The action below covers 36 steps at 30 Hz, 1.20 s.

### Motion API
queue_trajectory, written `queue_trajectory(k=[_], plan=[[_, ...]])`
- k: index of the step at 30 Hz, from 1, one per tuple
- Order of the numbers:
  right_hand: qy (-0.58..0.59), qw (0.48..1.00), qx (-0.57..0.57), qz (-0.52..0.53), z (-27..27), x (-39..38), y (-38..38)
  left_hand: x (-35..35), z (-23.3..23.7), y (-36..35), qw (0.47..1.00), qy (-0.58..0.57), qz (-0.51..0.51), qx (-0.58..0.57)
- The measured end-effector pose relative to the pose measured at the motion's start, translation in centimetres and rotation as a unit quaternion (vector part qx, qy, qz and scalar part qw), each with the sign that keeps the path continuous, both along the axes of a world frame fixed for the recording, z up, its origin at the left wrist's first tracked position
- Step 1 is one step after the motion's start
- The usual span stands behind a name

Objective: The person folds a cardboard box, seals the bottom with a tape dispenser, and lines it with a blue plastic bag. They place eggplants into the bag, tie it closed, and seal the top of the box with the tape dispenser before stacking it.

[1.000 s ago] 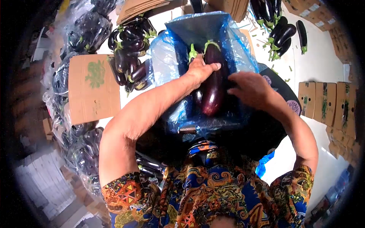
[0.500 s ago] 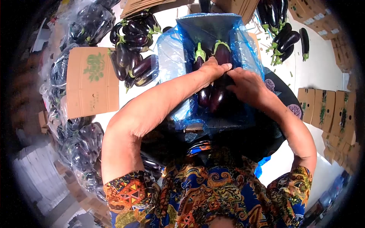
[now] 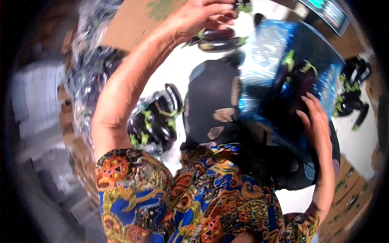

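Note:
My left hand (image 3: pixel 210 14) is stretched out over loose eggplants on the white surface, its fingers apart and slightly blurred. Just beneath it lies one dark purple eggplant (image 3: pixel 221 43), with others partly hidden by the fingers. My right hand (image 3: pixel 315 117) is at the near right side of a box lined with a blue plastic bag (image 3: pixel 265 52), fingers spread and holding nothing. Inside the box, a green-capped eggplant (image 3: pixel 306 79) lies alongside another eggplant (image 3: pixel 282 77); their lower ends sink into shadow.
A bagged heap of eggplants (image 3: pixel 156 123) lies by my left forearm. More eggplants (image 3: pixel 351 97) are piled right of the box. A flat cardboard piece (image 3: pixel 129 24) lies at upper left, and a device with a lit screen (image 3: pixel 328 14) stands at upper right.
My left hand has left the eggplants in the box and swung out left to the loose ones. My right hand has drawn back toward the box's near right side. The view has turned left.

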State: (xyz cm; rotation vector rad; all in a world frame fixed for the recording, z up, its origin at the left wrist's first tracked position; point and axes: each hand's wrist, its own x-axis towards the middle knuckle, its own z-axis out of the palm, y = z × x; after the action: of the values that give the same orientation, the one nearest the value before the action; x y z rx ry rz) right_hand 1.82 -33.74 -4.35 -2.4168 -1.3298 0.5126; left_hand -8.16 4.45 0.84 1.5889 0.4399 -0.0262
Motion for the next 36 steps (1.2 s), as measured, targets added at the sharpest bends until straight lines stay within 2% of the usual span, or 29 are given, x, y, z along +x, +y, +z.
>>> queue_trajectory(k=[1,2,4,5,6,7,8,9,10,11,13,15,16,17,19,21,22,23,24,25,26,27,28,29,31,33,35,36], plan=[[0.007,1.0,-0.002,0.007,0.6,-0.5,0.5,-3.9,-3.3,3.1,1.0,-0.008,0.014,0.023],[-0.006,1.0,0.0,0.013,0.8,-0.4,0.2,-7.4,-7.1,4.7,0.994,0.046,0.102,0.0],[0.003,0.999,-0.037,0.003,1.7,-1.1,0.8,-15.9,-10.8,5.5,0.964,0.196,0.177,0.035],[-0.001,0.999,-0.047,0.001,2.1,-1.5,0.9,-20.9,-14.9,6.2,0.946,0.229,0.228,0.003],[-0.004,0.999,-0.045,-0.004,2.0,-1.5,0.6,-25.8,-18.9,6.3,0.931,0.259,0.258,0.005],[0.006,0.998,-0.057,-0.01,2.1,-1.4,0.7,-29.5,-21.2,5.0,0.899,0.288,0.33,0.011],[0.013,0.998,-0.062,-0.012,2.2,-1.3,0.7,-32.8,-23.0,4.1,0.889,0.31,0.338,0.003],[0.02,0.997,-0.068,-0.015,2.2,-1.1,0.8,-34.2,-23.7,1.7,0.868,0.299,0.396,0.02],[0.012,0.998,-0.069,-0.008,2.3,-1.1,1.1,-36.1,-25.7,1.0,0.841,0.391,0.351,0.127],[0.011,0.997,-0.07,-0.008,2.4,-1.0,1.4,-38.4,-28.7,0.0,0.822,0.403,0.303,0.265],[0.009,0.997,-0.071,-0.01,2.2,-0.9,1.5,-38.2,-31.0,-2.7,0.818,0.411,0.279,0.29],[-0.014,0.998,-0.062,0.016,2.1,-1.2,2.1,-36.7,-32.9,-4.4,0.783,0.409,0.274,0.38],[-0.018,0.998,-0.059,0.024,2.0,-1.3,2.3,-35.7,-33.6,-4.5,0.794,0.422,0.283,0.335],[-0.025,0.998,-0.057,0.027,2.0,-1.2,2.3,-34.6,-33.6,-4.7,0.788,0.437,0.287,0.325],[-0.035,0.998,-0.04,0.031,1.7,-1.0,2.2,-31.7,-32.3,-4.6,0.737,0.55,0.326,0.221],[-0.047,0.998,-0.044,0.025,2.0,-0.7,1.7,-31.9,-32.2,-4.4,0.753,0.548,0.277,0.237],[-0.037,0.998,-0.041,0.019,1.9,-0.4,1.2,-30.1,-30.1,-4.7,0.718,0.586,0.279,0.251],[-0.043,0.999,-0.024,0.018,1.9,-0.4,1.0,-30.1,-29.9,-4.4,0.722,0.574,0.269,0.277],[-0.039,0.999,-0.014,0.011,1.9,-0.3,0.7,-32.2,-31.9,-3.3,0.751,0.536,0.26,0.284],[-0.051,0.999,-0.007,0.015,1.6,-0.1,0.3,-32.7,-31.6,-2.7,0.797,0.455,0.286,0.277],[-0.047,0.999,-0.003,0.007,1.3,0.0,-0.1,-33.2,-31.6,-1.8,0.829,0.425,0.326,0.162],[-0.044,0.999,0.003,0.005,1.2,0.3,-0.1,-32.3,-29.3,-1.2,0.846,0.389,0.361,0.042],[-0.046,0.999,0.004,0.002,1.1,0.6,-0.2,-31.6,-27.5,-1.4,0.847,0.285,0.44,-0.086],[-0.047,0.999,0.005,0.002,1.1,0.6,-0.3,-30.7,-25.5,-1.4,0.819,0.175,0.501,-0.216],[-0.025,1.0,0.01,0.0,1.3,0.6,-0.6,-27.5,-19.3,-1.4,0.799,0.088,0.548,-0.233],[-0.008,1.0,0.027,-0.003,1.2,0.8,-0.8,-27.4,-16.0,1.7,0.83,-0.053,0.41,-0.373],[-0.004,0.999,0.032,-0.007,1.0,1.1,-1.0,-21.2,-8.2,1.0,0.784,-0.112,0.48,-0.377],[-0.002,0.999,0.035,-0.011,0.8,1.2,-1.1,-19.5,-6.2,1.8,0.828,-0.147,0.397,-0.368]])
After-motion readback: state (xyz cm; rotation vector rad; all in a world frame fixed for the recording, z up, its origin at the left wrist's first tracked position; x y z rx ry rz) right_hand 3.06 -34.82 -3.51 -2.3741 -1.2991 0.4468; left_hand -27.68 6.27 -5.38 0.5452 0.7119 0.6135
